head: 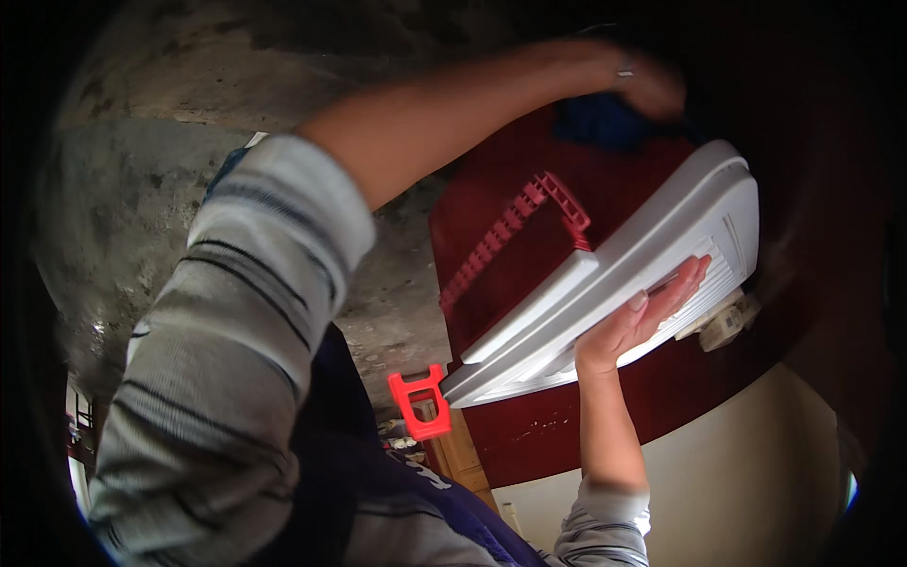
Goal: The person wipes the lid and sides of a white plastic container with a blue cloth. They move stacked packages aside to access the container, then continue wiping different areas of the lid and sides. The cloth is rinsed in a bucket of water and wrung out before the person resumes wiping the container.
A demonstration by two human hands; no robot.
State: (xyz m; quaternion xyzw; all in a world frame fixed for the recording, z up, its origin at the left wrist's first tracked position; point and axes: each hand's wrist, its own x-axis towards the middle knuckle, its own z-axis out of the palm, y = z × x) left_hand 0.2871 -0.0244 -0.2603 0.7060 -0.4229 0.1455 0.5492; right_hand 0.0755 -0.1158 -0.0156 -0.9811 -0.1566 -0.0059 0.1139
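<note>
A white moulded plastic panel [638, 241] with a stepped rim and a ribbed section is tilted in front of me. My right hand [638, 312] holds it from below, fingers and thumb against the ribbed face. Red slotted plastic strips [510, 220] stand out from the panel's upper side. At its lower left end is a bright red plastic frame [423, 402]. Beyond the panel, my left hand [652, 88] is blurred and closed on a dark blue cloth [602, 120]; its fingertips are hard to make out.
A dark red surface [524, 432] with chipped spots lies under and behind the panel. Past its edge is a stained grey concrete floor [142, 177]. A small beige object [726, 322] sits close behind the panel. A plain cream surface [680, 468] is at lower right.
</note>
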